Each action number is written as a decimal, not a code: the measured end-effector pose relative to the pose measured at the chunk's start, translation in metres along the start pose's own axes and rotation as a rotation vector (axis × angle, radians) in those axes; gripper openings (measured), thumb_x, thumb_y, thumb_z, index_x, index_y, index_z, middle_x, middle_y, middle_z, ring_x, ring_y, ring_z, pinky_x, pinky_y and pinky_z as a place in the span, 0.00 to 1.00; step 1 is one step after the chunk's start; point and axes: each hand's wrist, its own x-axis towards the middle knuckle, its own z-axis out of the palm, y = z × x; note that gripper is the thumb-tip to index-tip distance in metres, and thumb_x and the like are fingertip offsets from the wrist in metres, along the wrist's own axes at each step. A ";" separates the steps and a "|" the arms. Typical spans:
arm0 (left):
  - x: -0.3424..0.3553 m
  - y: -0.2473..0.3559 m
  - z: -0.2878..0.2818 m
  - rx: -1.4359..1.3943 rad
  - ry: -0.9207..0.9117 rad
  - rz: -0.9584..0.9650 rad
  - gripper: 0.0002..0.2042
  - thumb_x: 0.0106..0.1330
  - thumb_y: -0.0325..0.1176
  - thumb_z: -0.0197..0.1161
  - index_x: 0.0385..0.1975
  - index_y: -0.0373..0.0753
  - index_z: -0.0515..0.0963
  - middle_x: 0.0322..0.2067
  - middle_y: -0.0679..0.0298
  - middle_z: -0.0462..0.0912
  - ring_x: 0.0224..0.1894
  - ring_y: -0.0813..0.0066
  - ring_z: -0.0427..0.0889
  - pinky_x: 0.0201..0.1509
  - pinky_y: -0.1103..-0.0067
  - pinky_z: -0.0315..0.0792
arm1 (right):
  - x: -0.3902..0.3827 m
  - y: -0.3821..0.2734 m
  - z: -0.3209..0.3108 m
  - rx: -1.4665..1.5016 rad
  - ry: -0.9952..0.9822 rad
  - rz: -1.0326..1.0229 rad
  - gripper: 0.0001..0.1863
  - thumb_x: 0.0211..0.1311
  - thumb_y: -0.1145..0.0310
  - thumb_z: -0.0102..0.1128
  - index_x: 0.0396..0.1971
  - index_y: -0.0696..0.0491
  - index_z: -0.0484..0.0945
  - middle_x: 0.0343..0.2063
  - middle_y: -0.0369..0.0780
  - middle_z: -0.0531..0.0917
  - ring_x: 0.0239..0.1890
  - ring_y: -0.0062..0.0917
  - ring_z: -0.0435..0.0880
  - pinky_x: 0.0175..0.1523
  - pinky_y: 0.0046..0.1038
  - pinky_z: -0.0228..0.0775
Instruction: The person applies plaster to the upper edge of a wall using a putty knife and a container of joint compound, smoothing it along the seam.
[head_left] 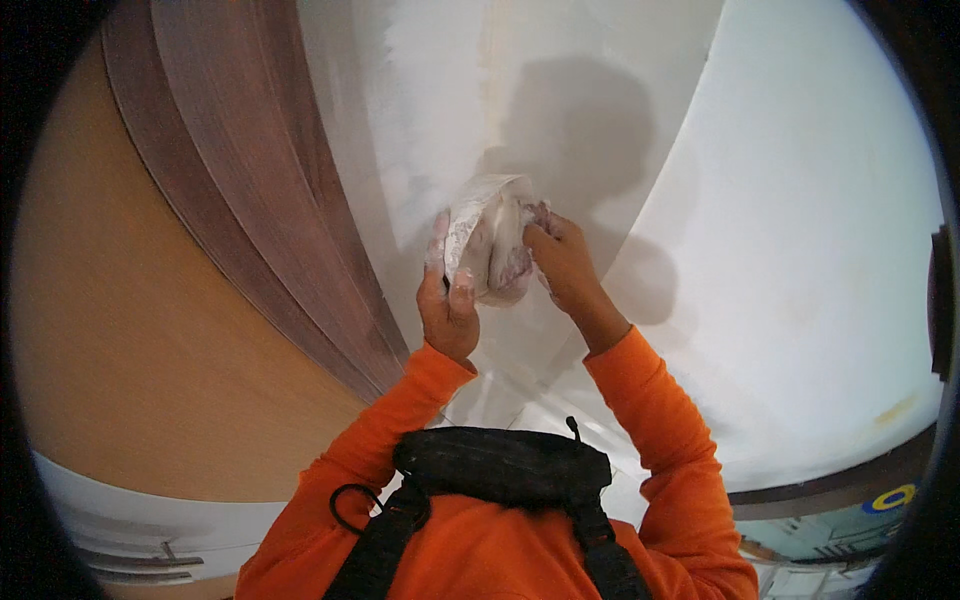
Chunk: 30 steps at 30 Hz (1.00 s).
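Observation:
A round, pale container like a bowl [487,190], smeared with white powder or paste, is held up in front of the wall. My left hand [452,312] grips its left side, fingers wrapped round the rim and dusted white. On the other side, my right hand [568,262] is closed, its fingertips at the container's right edge. Whatever those fingers pinch is too smeared and small to make out. Inside the container lies a whitish, purple-tinged mass [513,272], whose kind I cannot tell.
A wall with patchy white coating [430,90] stands ahead and bears my shadow. It meets a white wall [800,250] on the right. Dark brown wood trim [235,150] and a tan panel [170,330] run along the left. A black strapped pouch [500,465] sits at my chest.

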 end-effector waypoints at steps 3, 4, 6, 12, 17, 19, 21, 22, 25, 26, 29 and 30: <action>-0.009 0.003 -0.003 0.003 0.019 -0.033 0.29 0.71 0.43 0.42 0.66 0.27 0.57 0.61 0.49 0.66 0.62 0.64 0.67 0.67 0.73 0.57 | -0.005 -0.018 0.003 -0.079 -0.040 -0.048 0.12 0.57 0.70 0.48 0.32 0.62 0.77 0.24 0.32 0.74 0.28 0.17 0.70 0.35 0.24 0.66; -0.010 -0.002 0.000 -0.036 0.031 -0.025 0.29 0.71 0.42 0.42 0.66 0.27 0.57 0.61 0.49 0.67 0.62 0.65 0.67 0.66 0.73 0.58 | -0.001 -0.025 0.002 -0.081 -0.051 -0.070 0.12 0.57 0.70 0.48 0.32 0.63 0.77 0.24 0.33 0.74 0.28 0.17 0.69 0.35 0.24 0.66; -0.013 -0.004 -0.003 -0.092 0.055 -0.009 0.28 0.71 0.40 0.41 0.66 0.27 0.58 0.60 0.50 0.68 0.61 0.66 0.68 0.66 0.74 0.59 | -0.001 -0.043 0.001 -0.114 -0.109 -0.179 0.12 0.56 0.70 0.48 0.33 0.63 0.76 0.24 0.36 0.75 0.27 0.19 0.70 0.35 0.26 0.67; -0.006 -0.004 -0.018 -0.124 0.038 -0.005 0.26 0.71 0.37 0.41 0.65 0.26 0.58 0.60 0.51 0.69 0.60 0.67 0.69 0.65 0.75 0.60 | -0.013 -0.052 0.003 -0.284 -0.236 -0.602 0.14 0.54 0.69 0.50 0.36 0.63 0.77 0.27 0.48 0.80 0.27 0.33 0.75 0.38 0.33 0.70; -0.002 -0.001 -0.016 -0.012 -0.004 -0.062 0.28 0.73 0.46 0.39 0.63 0.29 0.63 0.59 0.52 0.70 0.60 0.63 0.70 0.63 0.71 0.64 | -0.016 -0.033 -0.004 -0.507 -0.314 -0.721 0.14 0.50 0.70 0.53 0.36 0.59 0.80 0.31 0.50 0.82 0.34 0.43 0.79 0.45 0.37 0.71; -0.003 -0.002 -0.014 -0.119 -0.061 -0.067 0.28 0.74 0.44 0.38 0.65 0.26 0.59 0.61 0.49 0.67 0.63 0.63 0.67 0.67 0.73 0.60 | -0.018 -0.032 -0.008 -0.594 -0.482 -0.706 0.15 0.48 0.70 0.56 0.37 0.55 0.83 0.33 0.49 0.83 0.40 0.44 0.80 0.49 0.40 0.71; -0.003 -0.008 -0.019 -0.120 -0.074 -0.145 0.28 0.75 0.44 0.37 0.65 0.26 0.59 0.61 0.49 0.67 0.63 0.63 0.67 0.67 0.73 0.59 | -0.022 -0.035 -0.009 -0.689 -0.545 -0.702 0.15 0.48 0.69 0.56 0.37 0.53 0.83 0.34 0.47 0.83 0.41 0.42 0.80 0.51 0.40 0.70; -0.003 -0.010 -0.020 -0.123 -0.081 -0.214 0.28 0.75 0.44 0.36 0.65 0.26 0.59 0.61 0.49 0.67 0.63 0.62 0.67 0.67 0.73 0.59 | -0.024 -0.037 -0.009 -0.790 -0.610 -0.707 0.15 0.49 0.69 0.56 0.38 0.51 0.84 0.34 0.46 0.84 0.42 0.40 0.80 0.53 0.40 0.69; 0.002 -0.017 -0.016 -0.149 -0.095 -0.243 0.28 0.75 0.43 0.35 0.64 0.26 0.59 0.61 0.49 0.67 0.63 0.62 0.67 0.67 0.73 0.59 | -0.023 -0.024 -0.012 -0.852 -0.672 -0.738 0.16 0.50 0.69 0.56 0.39 0.49 0.84 0.34 0.44 0.84 0.42 0.39 0.80 0.55 0.41 0.68; 0.003 -0.023 -0.015 -0.151 -0.094 -0.245 0.28 0.75 0.43 0.35 0.64 0.26 0.59 0.61 0.49 0.67 0.63 0.62 0.67 0.67 0.73 0.59 | -0.023 -0.021 -0.015 -0.854 -0.673 -0.736 0.16 0.50 0.69 0.56 0.39 0.49 0.84 0.34 0.44 0.84 0.42 0.39 0.80 0.55 0.41 0.68; 0.001 -0.041 -0.009 -0.255 -0.205 -0.169 0.26 0.75 0.41 0.36 0.64 0.26 0.60 0.61 0.49 0.67 0.63 0.62 0.66 0.67 0.73 0.59 | -0.023 -0.005 -0.026 -0.952 -0.738 -0.756 0.15 0.50 0.70 0.56 0.39 0.49 0.84 0.34 0.43 0.84 0.42 0.38 0.80 0.56 0.40 0.68; 0.000 -0.046 -0.007 -0.271 -0.242 -0.162 0.25 0.76 0.39 0.37 0.64 0.26 0.60 0.61 0.49 0.67 0.64 0.63 0.66 0.68 0.73 0.58 | -0.021 0.002 -0.030 -0.969 -0.768 -0.737 0.15 0.50 0.70 0.56 0.40 0.50 0.84 0.35 0.44 0.84 0.42 0.39 0.80 0.54 0.40 0.69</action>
